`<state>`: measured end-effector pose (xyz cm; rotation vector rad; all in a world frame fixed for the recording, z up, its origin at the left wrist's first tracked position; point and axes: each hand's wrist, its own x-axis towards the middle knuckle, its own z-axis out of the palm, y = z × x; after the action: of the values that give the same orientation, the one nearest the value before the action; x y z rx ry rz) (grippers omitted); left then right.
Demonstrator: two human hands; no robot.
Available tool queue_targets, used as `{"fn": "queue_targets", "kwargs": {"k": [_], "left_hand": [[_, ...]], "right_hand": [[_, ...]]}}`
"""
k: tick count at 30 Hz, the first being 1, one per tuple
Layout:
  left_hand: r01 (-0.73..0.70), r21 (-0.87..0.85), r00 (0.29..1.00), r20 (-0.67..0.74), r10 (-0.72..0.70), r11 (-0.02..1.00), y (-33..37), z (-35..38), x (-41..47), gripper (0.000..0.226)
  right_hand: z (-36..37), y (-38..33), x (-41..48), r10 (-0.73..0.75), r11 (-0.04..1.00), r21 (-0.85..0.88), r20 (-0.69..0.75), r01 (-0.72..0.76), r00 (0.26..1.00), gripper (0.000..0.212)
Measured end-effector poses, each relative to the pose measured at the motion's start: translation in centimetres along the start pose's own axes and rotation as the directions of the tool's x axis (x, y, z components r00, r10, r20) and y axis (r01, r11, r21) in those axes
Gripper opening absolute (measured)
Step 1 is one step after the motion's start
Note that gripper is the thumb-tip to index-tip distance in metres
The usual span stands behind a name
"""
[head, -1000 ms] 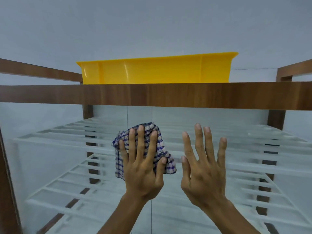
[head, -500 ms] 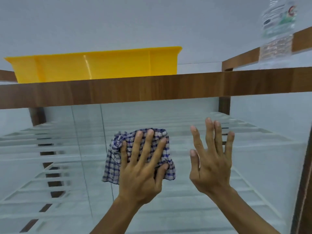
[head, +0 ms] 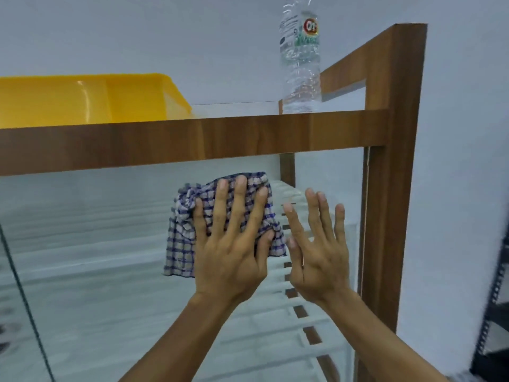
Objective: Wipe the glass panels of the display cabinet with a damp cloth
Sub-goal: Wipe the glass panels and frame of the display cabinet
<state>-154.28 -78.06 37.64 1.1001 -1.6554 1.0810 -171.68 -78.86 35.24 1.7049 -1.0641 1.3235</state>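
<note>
Fingers of left hand (head: 228,260) spread, pressing one checked cloth (head: 181,244) on glass (head: 96,244); right hand (head: 319,260) open (one bottle (head: 300,64) above).

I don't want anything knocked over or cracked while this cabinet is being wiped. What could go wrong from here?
1. The plastic bottle stands at the top's front right corner; shaking the cabinet could tip it.
2. Both the left hand on the checked cloth and the bare right hand seem to lean on the glass panel; heavy pressure might stress it.
3. The bare palm may leave smears.
</note>
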Motion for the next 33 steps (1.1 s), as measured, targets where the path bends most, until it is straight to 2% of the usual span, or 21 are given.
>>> {"fn": "queue_targets", "kwargs": {"k": [4, 7, 10, 12, 13, 15, 17, 18, 22, 23, 26, 29, 33], "left_hand": [[-0.167, -0.022, 0.983, 0.078, 0.168, 0.986, 4.6, 1.6, -1.8, 0.065], [-0.161, 0.011, 0.985, 0.064, 0.160, 0.987, 5.6, 2.0, -2.1, 0.065], [-0.058, -0.008, 0.998, -0.008, 0.058, 0.998, 8.5, 2.6, 1.6, 0.063], [0.017, -0.042, 1.000, -0.018, -0.018, 0.999, 11.3, 3.0, 3.2, 0.063], [0.029, -0.060, 0.999, -0.013, -0.029, 0.998, 12.4, 3.3, 3.2, 0.063], [-0.058, -0.053, 0.998, 0.018, 0.059, 0.997, 13.6, 4.0, 1.7, 0.064], [-0.220, -0.002, 0.973, 0.074, 0.219, 0.976, 13.3, 4.2, 0.1, 0.066], [-0.251, 0.012, 0.965, 0.082, 0.249, 0.968, 12.9, 4.1, 0.1, 0.067], [-0.073, -0.006, 0.997, 0.007, 0.073, 0.997, 13.2, 3.7, 4.5, 0.063], [-0.064, -0.016, 0.998, 0.005, 0.064, 0.998, 13.9, 3.7, 4.8, 0.062], [-0.172, -0.027, 0.984, 0.037, 0.173, 0.985, 14.7, 4.3, 2.2, 0.063], [-0.272, -0.001, 0.959, 0.079, 0.271, 0.962, 12.5, 4.3, -0.8, 0.061], [-0.191, 0.007, 0.980, 0.064, 0.191, 0.982, 8.2, 3.1, -1.8, 0.059]], "right_hand": [[-2.5, 3.7, -1.1, 0.060, 0.993, -0.101, -0.049, -0.064, 0.997, 0.054], [-4.4, 8.0, -2.9, 0.071, 0.983, -0.164, -0.069, -0.081, 0.995, 0.055], [-4.8, 10.7, -4.3, 0.003, 1.000, -0.030, -0.045, -0.005, 0.999, 0.064], [-4.5, 11.2, -4.6, 0.009, 0.999, 0.044, -0.056, -0.006, 0.998, 0.061], [-4.4, 11.2, -4.7, 0.015, 0.998, 0.065, -0.066, -0.011, 0.998, 0.059], [-4.3, 11.1, -4.7, 0.011, 0.996, 0.090, -0.076, -0.004, 0.997, 0.054], [-4.4, 11.3, -4.7, 0.006, 0.995, 0.102, -0.070, 0.001, 0.997, 0.051], [-4.4, 11.3, -4.8, 0.011, 0.995, 0.103, -0.070, -0.003, 0.998, 0.050], [-4.2, 10.8, -4.8, 0.037, 0.996, 0.087, -0.076, -0.030, 0.996, 0.051], [-4.2, 10.8, -4.8, 0.040, 0.996, 0.083, -0.079, -0.034, 0.996, 0.051], [-4.3, 10.1, -4.7, 0.072, 0.995, 0.074, -0.091, -0.065, 0.993, 0.051], [-3.9, 8.0, -4.7, 0.123, 0.992, 0.044, -0.117, -0.119, 0.985, 0.052], [-2.3, 3.9, -3.9, 0.083, 0.994, 0.072, -0.084, -0.077, 0.993, 0.053]]}}
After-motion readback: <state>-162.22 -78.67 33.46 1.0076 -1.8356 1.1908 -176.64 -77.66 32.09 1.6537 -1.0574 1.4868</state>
